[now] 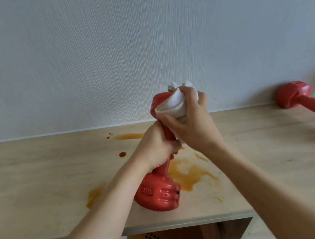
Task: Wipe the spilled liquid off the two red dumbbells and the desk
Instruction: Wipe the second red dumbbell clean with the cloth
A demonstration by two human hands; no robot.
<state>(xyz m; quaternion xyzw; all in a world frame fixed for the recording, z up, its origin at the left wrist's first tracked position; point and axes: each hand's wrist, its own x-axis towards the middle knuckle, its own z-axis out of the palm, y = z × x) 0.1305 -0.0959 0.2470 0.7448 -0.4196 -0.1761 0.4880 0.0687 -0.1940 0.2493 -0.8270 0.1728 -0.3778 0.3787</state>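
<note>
At frame centre, the left hand (pixel 157 146) grips the handle of a glossy red dumbbell (pixel 159 191) stood on end on the pale wooden desk (pixel 39 189). The right hand (pixel 191 122) clutches a crumpled white cloth (pixel 172 104) over its upper head. Orange-brown spilled liquid (pixel 190 173) remains on the desk. The second red dumbbell (pixel 313 107) lies at right, seemingly untouched, so most work remains.

On desk (pixel 39 189), near front edge: dumbbell (pixel 160 193), standing tilted amid spill (pixel 190 174), cloth (pixel 175 104) over top end. Far right, by wall (pixel 99 46): second dumbbell (pixel 311 107), lying flat.
</note>
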